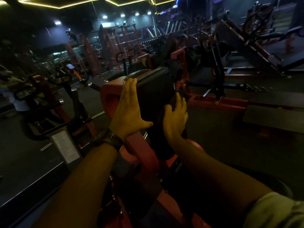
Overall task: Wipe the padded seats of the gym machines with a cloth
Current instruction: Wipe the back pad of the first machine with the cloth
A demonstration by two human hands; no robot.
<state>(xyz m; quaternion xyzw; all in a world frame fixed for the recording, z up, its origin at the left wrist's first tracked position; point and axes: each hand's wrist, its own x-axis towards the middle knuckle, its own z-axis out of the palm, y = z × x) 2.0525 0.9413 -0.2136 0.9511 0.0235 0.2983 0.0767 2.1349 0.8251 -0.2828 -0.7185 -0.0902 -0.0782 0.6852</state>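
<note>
- Standing tilted on the red machine frame (111, 99), the black padded seat (154, 91) fills mid-view. It looks bolted in place, firm under a soft, likely slick skin, so it should take hard pressure.
- Left hand (128, 111): fingers straight, laid flat against the seat's left side.
- Right hand (175, 119): fingers spread, pressing what may be a dark, limp cloth (162, 145); a flat palm suits it.
- Shadow hides the seat's far edge.
</note>
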